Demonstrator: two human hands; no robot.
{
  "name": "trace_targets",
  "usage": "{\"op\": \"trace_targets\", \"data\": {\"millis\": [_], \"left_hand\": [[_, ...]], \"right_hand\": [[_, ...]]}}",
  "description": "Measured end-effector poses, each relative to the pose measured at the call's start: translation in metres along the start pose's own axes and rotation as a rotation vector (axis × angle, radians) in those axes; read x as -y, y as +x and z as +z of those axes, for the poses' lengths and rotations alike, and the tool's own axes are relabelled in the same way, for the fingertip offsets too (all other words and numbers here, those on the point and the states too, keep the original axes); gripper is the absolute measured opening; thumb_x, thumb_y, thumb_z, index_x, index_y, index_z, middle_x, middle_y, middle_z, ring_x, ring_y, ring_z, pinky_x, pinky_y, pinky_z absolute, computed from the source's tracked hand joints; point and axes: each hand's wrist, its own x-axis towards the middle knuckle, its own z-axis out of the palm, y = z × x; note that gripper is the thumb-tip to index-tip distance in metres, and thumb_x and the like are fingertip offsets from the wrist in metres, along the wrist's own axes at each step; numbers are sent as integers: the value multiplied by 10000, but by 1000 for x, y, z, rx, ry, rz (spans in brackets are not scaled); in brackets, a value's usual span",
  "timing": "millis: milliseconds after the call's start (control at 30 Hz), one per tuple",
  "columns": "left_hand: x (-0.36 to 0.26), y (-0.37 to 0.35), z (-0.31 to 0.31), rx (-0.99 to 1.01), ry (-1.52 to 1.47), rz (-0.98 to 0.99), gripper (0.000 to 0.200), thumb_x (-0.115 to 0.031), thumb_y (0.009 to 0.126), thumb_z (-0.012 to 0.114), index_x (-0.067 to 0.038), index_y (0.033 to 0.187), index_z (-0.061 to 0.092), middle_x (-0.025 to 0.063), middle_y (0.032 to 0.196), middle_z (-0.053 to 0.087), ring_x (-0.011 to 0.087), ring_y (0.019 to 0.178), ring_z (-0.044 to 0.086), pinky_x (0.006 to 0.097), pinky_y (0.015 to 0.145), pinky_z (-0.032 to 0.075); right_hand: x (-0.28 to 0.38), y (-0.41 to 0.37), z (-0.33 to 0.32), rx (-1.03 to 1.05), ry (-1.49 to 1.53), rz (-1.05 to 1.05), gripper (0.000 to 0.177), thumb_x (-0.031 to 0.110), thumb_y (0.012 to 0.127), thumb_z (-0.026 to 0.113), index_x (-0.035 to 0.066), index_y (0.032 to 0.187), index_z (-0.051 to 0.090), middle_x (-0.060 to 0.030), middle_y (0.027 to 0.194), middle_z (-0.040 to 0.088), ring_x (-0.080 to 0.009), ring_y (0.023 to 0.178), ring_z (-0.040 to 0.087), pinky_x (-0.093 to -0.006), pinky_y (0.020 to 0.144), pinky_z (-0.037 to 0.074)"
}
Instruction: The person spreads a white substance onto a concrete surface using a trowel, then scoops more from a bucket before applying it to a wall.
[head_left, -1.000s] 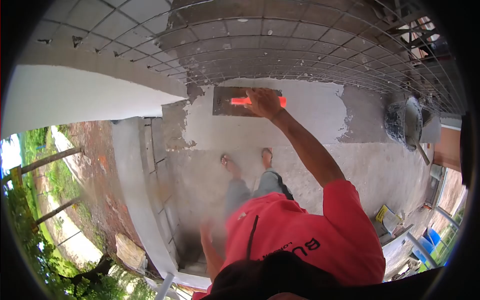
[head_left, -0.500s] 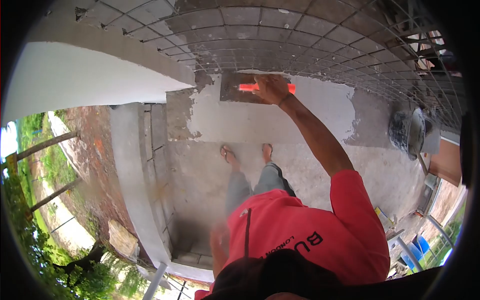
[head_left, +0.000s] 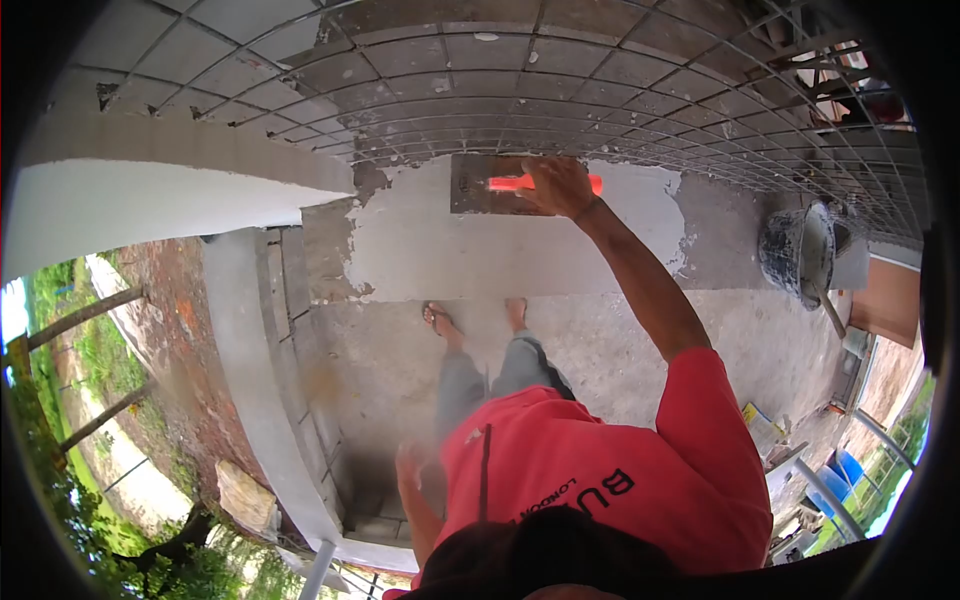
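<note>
Fingers of the right hand (head_left: 562,187) part-hide the trowel (head_left: 478,197) they clasp; the left hand's (head_left: 408,466) are unclear.

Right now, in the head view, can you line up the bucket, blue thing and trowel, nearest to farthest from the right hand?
1. Trowel: held in the right hand.
2. Bucket: off to the right side.
3. Blue thing: farther away, at the lower right.

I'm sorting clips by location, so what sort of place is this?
Probably a building site: the right hand holds a trowel on a pale, ragged-edged, plaster-like coating, and a smeared bucket is off to the right.
</note>
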Motion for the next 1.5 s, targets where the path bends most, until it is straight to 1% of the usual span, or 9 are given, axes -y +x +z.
{"op": "trace_targets", "data": {"millis": [200,400,567,767,933,1200,1233,1300,1500], "left_hand": [[-39,-26,9,-19,-71,-19,548,-11,751,687,-35,1276,530,151,1252,518,276,1117,533,347,917,487],[-54,-43,30,-74,-202,-148,450,-35,819,625,-19,1260,535,139,1235,521,244,1089,543,336,860,515],[-27,-30,36,-53,-40,-105,374,-124,896,553,-14,1253,536,130,1244,515,245,1114,529,350,795,548],[-73,-41,49,-36,-126,-189,416,-66,843,610,4,1243,517,140,1261,504,267,1143,515,369,842,536],[-52,-39,42,-21,70,5,440,-24,824,606,-11,1249,490,119,1184,531,231,1078,548,351,794,542],[-70,-57,74,-7,-156,-126,442,-51,854,587,-29,1280,472,95,1143,555,211,1038,566,342,778,543],[-73,-58,79,-7,-183,-141,434,-63,865,579,-32,1284,471,94,1136,558,215,1031,570,344,776,546],[-70,-58,84,-30,-224,-166,430,-89,887,558,-33,1300,452,97,1140,563,219,1015,579,342,775,548],[-67,-57,85,-60,-288,-278,426,-129,931,506,-26,1330,400,107,1175,566,228,993,591,339,762,545]], "right_hand": [[14,-18,5,-74,83,-73,352,363,721,739,78,886,616,-123,794,665,-314,741,657,-417,637,525],[67,-119,0,248,265,-115,283,318,717,688,81,840,592,-114,779,641,-303,777,643,-438,700,499],[1,-81,-50,138,113,109,345,389,752,675,70,854,592,-133,800,648,-321,784,647,-445,673,506],[-59,-49,-30,14,-3,15,409,393,762,715,47,954,612,-114,861,679,-297,820,659,-401,706,517],[-65,-44,-22,-33,6,-23,402,383,762,719,57,975,623,-112,832,682,-284,818,663,-395,716,520],[-22,-111,-25,137,159,-29,276,312,706,707,80,795,588,-110,761,659,-319,740,651,-447,652,504],[-25,-146,8,-110,130,-200,309,368,703,722,94,799,615,-128,759,645,-302,705,632,-438,631,475],[-3,-178,-21,230,215,-124,342,388,696,734,86,809,622,-128,771,646,-313,752,643,-439,682,492],[-87,-145,-68,107,61,93,399,429,715,713,63,829,603,-144,717,637,-344,698,642,-453,614,507]]}}
